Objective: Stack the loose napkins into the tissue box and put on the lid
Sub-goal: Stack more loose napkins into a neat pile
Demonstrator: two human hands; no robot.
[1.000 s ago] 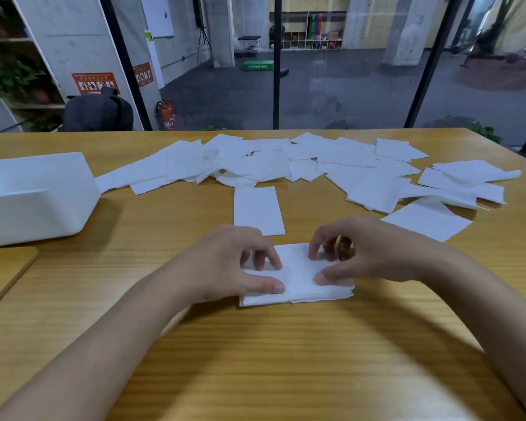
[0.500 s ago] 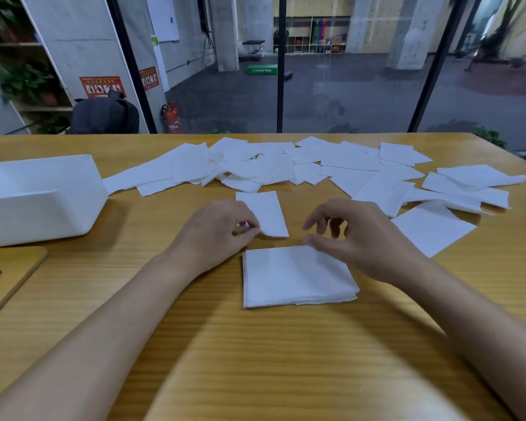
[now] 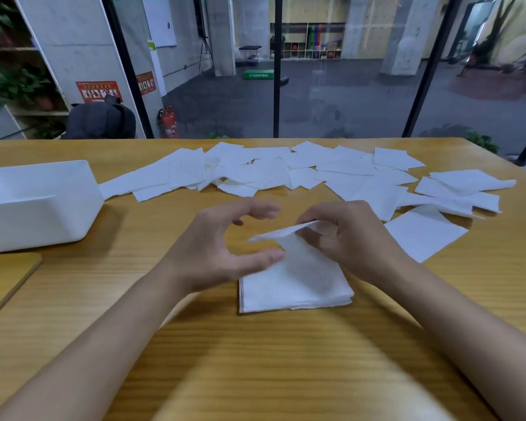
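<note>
We pinch one napkin (image 3: 286,233) in the right hand (image 3: 353,241) just above the stack (image 3: 301,293) on the table (image 3: 255,360), with the left hand (image 3: 207,250) open beside it to align edges; the tissue box (image 3: 37,205) stands well left.

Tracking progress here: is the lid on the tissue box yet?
Off. The wooden lid lies flat on the table beside the white tissue box, apart from it.

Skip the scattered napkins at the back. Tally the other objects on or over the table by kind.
tissue box: 1
wooden lid: 1
napkin stack: 1
lifted napkin, pinched by the right hand: 1
Total: 4
</note>
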